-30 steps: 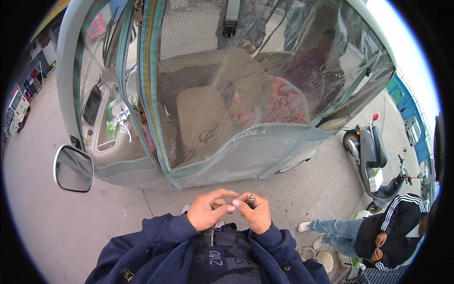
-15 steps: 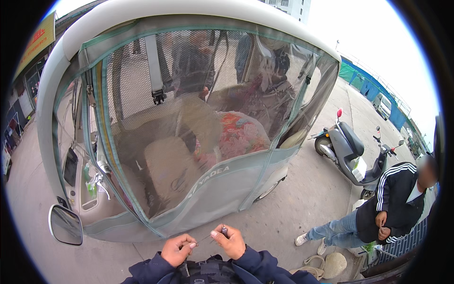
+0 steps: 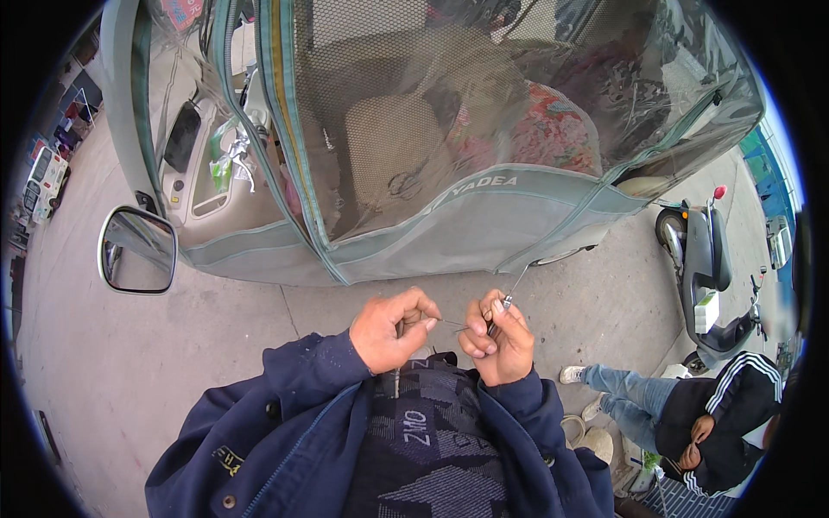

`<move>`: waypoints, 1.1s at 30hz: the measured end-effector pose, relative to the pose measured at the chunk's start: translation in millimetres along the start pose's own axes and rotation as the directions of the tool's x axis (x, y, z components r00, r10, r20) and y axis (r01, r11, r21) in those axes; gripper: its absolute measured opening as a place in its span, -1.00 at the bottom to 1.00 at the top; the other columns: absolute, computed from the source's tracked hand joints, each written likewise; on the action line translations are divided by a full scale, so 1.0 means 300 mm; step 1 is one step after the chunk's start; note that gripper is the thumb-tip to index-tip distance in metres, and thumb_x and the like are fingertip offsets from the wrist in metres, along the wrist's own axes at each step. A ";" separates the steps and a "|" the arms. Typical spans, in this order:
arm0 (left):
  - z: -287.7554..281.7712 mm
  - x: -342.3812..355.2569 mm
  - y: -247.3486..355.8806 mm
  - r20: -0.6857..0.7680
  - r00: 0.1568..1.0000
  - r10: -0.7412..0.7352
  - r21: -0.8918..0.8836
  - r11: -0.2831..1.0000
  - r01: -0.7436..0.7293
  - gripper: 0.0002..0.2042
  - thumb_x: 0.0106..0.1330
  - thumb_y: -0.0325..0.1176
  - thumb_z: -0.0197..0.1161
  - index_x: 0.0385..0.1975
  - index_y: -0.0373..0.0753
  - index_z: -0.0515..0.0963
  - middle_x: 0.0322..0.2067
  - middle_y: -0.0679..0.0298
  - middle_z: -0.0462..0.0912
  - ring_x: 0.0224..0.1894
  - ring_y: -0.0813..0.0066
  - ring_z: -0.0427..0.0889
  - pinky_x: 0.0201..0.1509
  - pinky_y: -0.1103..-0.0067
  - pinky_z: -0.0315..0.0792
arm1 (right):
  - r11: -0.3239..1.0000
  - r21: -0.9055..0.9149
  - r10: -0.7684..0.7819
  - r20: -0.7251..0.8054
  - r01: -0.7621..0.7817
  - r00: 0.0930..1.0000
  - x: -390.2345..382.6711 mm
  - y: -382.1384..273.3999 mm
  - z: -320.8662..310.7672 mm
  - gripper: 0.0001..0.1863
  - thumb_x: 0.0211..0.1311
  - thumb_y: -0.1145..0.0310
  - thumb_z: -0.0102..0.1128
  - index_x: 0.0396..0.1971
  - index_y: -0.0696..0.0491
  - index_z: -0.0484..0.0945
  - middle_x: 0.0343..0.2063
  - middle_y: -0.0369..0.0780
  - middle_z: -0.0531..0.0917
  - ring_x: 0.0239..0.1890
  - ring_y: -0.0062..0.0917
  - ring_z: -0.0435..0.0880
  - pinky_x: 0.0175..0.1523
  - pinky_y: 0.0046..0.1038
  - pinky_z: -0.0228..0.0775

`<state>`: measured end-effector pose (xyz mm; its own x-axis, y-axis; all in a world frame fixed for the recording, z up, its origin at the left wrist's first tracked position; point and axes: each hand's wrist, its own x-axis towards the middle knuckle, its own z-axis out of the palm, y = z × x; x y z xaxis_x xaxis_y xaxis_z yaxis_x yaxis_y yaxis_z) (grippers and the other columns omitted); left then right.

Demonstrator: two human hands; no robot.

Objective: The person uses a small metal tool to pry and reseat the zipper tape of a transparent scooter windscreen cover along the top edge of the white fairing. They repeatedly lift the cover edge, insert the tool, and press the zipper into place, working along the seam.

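My left hand [image 3: 393, 330] is closed, thumb and forefinger pinching the end of a thin dark thread [image 3: 452, 323]. The thread stretches across a short gap to my right hand [image 3: 503, 345]. That hand's fingers are wrapped round a slim awl [image 3: 507, 302] with a dark handle, a silvery collar and a thin metal needle pointing up and to the right. Both hands are in front of my chest, apart from each other. Beyond them stands an enclosed vehicle [image 3: 432, 233] with a grey fabric and clear plastic side cover; neither hand touches it.
The vehicle's side mirror [image 3: 138, 250] sticks out at the left. To the right a person in a dark jacket [image 3: 721, 423] stands with hands together, near a parked grey scooter [image 3: 712, 259]. Concrete pavement [image 3: 233, 319] lies between me and the vehicle.
The view has tilted down, so vehicle and hands sit differently in the picture and more of my jacket shows. The awl's needle now shows plainly, pointing up. Both hands keep their hold.
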<state>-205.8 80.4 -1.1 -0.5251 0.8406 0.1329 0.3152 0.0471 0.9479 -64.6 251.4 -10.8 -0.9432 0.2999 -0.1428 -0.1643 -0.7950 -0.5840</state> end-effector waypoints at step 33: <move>0.003 0.042 0.020 0.030 1.000 0.006 0.028 1.000 -0.007 -0.89 0.29 -0.48 0.36 -0.27 -0.24 0.57 -0.67 0.34 0.55 -0.64 0.56 0.53 -0.51 0.56 0.36 | 0.065 -0.949 -0.507 0.234 0.308 0.829 0.025 0.052 0.053 -0.88 0.08 0.54 0.39 -0.39 0.04 0.63 -0.79 -0.34 0.37 -0.76 -0.65 0.35 -0.59 -0.50 0.21</move>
<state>-209.9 91.8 6.0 -0.4990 0.8569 0.1295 0.3407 0.0565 0.9385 -78.7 232.9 -8.4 -0.7665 0.5284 0.3650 -0.0271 0.5413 -0.8404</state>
